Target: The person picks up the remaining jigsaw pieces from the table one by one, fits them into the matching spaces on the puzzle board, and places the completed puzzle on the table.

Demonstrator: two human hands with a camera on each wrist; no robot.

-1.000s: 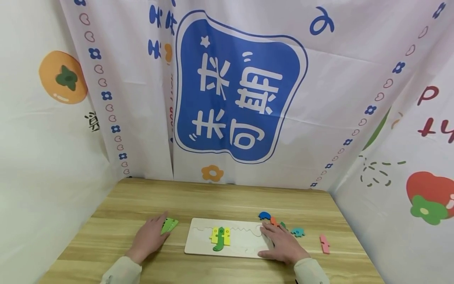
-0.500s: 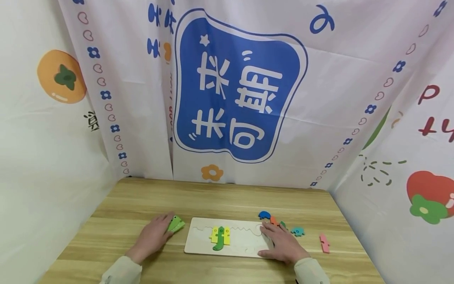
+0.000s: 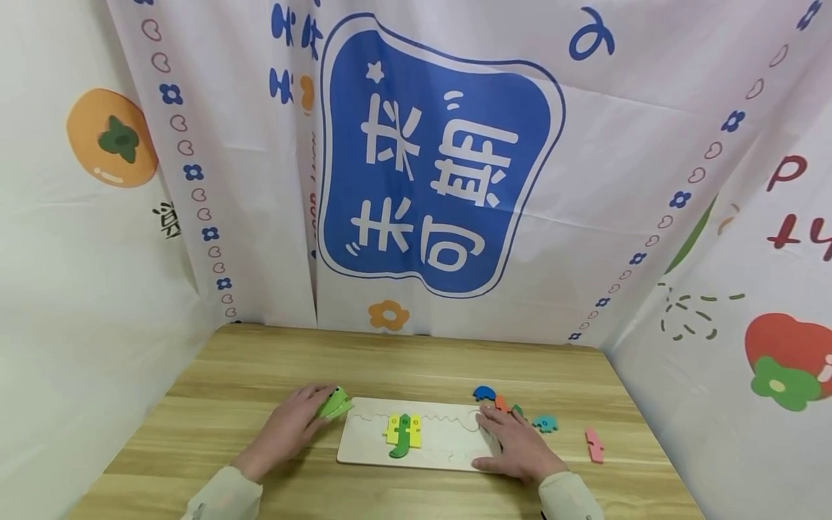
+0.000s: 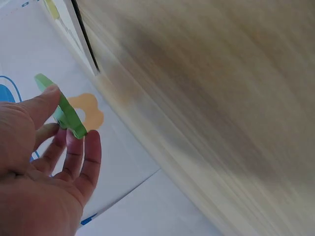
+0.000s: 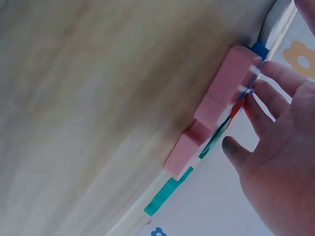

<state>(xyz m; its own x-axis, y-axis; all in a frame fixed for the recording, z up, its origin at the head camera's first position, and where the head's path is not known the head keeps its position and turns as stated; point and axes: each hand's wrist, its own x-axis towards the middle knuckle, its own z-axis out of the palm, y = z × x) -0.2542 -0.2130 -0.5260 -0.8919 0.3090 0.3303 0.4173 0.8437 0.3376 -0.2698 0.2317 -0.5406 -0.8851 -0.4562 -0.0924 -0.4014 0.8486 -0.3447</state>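
- As the left hand [image 3: 291, 425] is pinching the green piece [image 3: 335, 404], we are seeing it jutting rightward — just beside the far left corner of the board [image 3: 365, 446].
- Right hand [image 3: 518, 445], farther off, is resting on the board, fingers spread.

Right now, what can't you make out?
Head view: right end of the puzzle board, hidden by the right grip.
Head view: part of the light green piece, behind the left grip.
Head view: markings on the yellow pieces, too small.
Left wrist view: much of the board, cut off by the top edge.
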